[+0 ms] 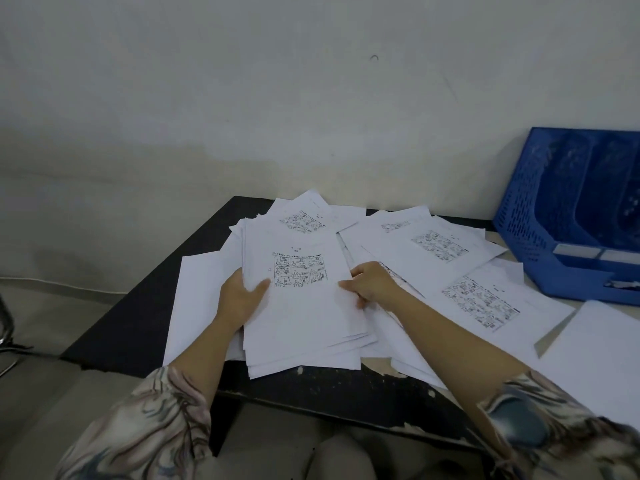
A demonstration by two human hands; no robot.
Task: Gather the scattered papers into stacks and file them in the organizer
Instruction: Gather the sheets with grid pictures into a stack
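Papers [301,306] beside blue organizer [540,233]

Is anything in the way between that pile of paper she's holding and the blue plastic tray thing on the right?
No solid obstacle shows. Only loose printed sheets lie flat on the dark table between the held stack of white papers and the blue perforated plastic organizer. Lifted, the stack should pass over them.

Two hands, left [242,299] and right [372,284], at frame centre. One blue organizer [540,216] at right, on one dark table [138,327]. Five sheets show printed comic panels; the total number of papers [301,327] cannot be counted.
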